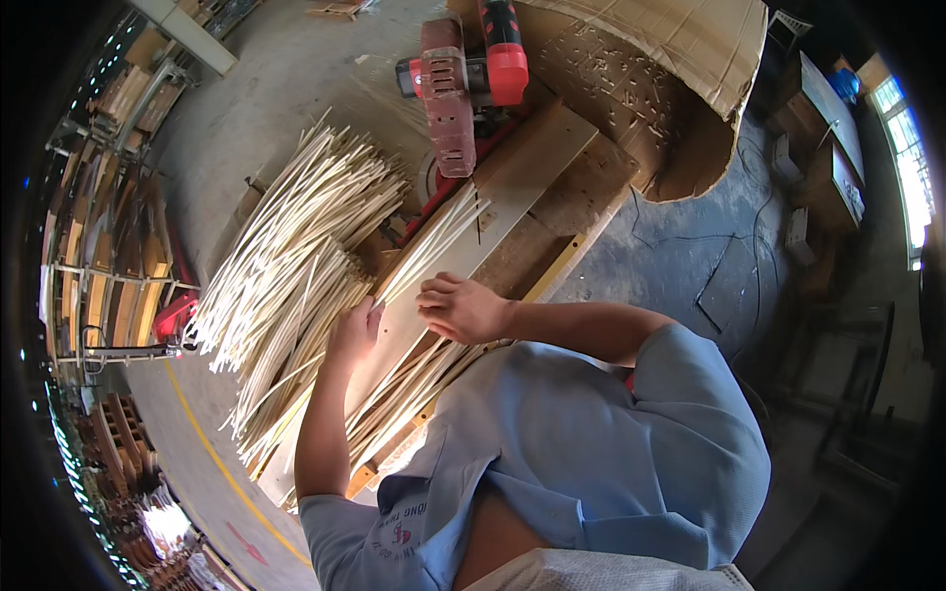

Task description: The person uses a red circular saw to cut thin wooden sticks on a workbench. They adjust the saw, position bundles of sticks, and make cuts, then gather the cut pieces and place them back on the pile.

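Observation:
A small bundle of thin pale sticks point(434, 246) lies along a flat board point(522, 187), its far ends by the blade guard of a red and black power saw point(507, 69). My left hand point(353, 333) is closed round the near part of this bundle, at the board's left edge. Just right of it, my right hand point(461, 309) rests over the board with curled fingers; what they hold, if anything, is hidden. Beside my left arm a large pile of similar sticks point(296, 227) is heaped. More loose sticks point(414, 374) lie below my right hand, close to my body.
A big cardboard sheet point(680, 59) curves behind the saw, with chips scattered on it. Cables point(754, 236) run over the floor at right. Racks of wooden boards point(108, 236) stand far left, near a yellow floor line point(212, 448).

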